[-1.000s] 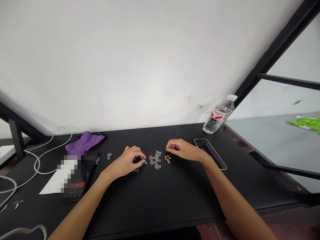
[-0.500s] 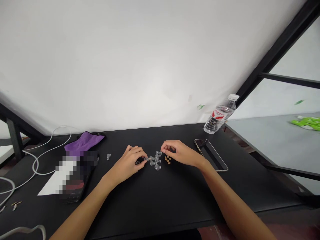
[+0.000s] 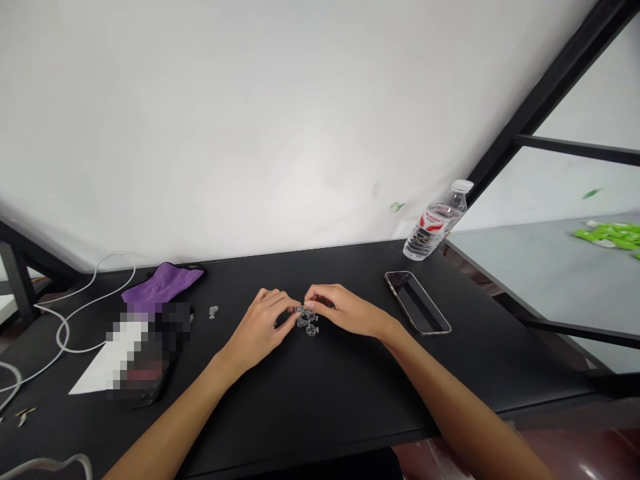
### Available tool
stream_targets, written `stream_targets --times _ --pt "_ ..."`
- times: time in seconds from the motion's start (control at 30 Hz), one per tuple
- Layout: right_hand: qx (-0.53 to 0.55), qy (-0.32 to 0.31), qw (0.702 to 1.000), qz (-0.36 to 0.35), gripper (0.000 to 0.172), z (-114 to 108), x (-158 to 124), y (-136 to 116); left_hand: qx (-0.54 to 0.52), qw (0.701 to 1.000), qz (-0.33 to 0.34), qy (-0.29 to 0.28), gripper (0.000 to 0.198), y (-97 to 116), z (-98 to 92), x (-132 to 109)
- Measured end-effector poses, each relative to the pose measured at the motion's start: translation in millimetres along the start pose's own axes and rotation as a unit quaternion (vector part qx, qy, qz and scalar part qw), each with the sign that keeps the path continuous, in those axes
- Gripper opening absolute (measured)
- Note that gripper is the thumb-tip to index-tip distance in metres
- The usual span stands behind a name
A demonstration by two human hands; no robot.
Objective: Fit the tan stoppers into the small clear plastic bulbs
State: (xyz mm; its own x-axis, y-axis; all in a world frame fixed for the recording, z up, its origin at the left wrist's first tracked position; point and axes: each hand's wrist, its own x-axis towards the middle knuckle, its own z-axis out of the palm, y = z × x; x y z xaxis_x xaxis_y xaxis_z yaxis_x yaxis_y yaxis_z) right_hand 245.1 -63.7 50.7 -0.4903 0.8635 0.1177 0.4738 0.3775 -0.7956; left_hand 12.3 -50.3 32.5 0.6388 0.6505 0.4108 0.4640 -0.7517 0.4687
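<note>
My left hand [image 3: 263, 323] and my right hand [image 3: 340, 310] meet over a small cluster of clear plastic parts [image 3: 308, 321] on the black table [image 3: 310, 393]. The left fingertips pinch a small clear piece [image 3: 299, 309] at the cluster's left side. My right fingertips press down on the cluster's top. The small brown pieces seen earlier are hidden, perhaps under my right hand. A lone clear plastic part [image 3: 214, 311] lies to the left of my left hand.
A smartphone [image 3: 417, 303] lies to the right, with a water bottle [image 3: 434, 225] behind it near the table's back edge. To the left are a purple cloth [image 3: 163, 287], a white cable [image 3: 65, 327] and a pixelated, unreadable object [image 3: 145, 353].
My hands have come together over the clear cluster, and the right hand has moved left and now covers the spot where the brown pieces lay. The view has shifted slightly.
</note>
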Motion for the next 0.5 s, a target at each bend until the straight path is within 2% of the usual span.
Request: stream_targets --times 0.17,0.37,0.5 --pt "-0.008 -0.009 1.0 -0.001 0.022 0 0 2 0.009 1.0 0.0 0.022 0.011 2 5.6 1" --pt "-0.023 -0.006 1.0 0.012 0.028 -2 -1 4 0.02 0.999 -0.006 0.045 0.009 4 11.7 8" --pt "-0.013 -0.009 0.999 0.034 0.031 -5 -1 12 0.009 0.998 -0.049 0.041 0.01 3 11.5 15"
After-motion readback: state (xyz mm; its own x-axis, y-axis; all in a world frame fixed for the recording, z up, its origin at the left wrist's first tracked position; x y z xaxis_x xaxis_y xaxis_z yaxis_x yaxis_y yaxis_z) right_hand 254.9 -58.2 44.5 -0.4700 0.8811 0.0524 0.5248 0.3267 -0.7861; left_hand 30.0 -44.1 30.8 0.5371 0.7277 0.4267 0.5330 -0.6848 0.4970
